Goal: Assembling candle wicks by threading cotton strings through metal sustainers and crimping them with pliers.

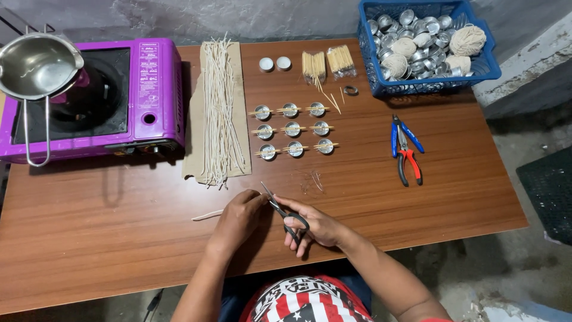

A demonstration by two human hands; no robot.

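My left hand (240, 216) pinches a piece of white waxed wick (207, 215) that trails left across the brown table (119, 238). My right hand (314, 227) grips black-handled scissors (285, 212), whose blades point up-left and meet the wick at my left fingertips. Further back lie a bundle of long white wicks (221, 110) on a strip of cardboard (195, 131) and several small metal cups (292, 129) in rows, each with a stick laid across it.
A purple portable stove (149, 95) with a steel pouring pot (36, 64) stands at the left. A blue basket (381, 83) of metal cups and twine balls sits back right. Blue and red pliers (405, 149), stick bundles (326, 62) and two white tealights (274, 63) lie nearby.
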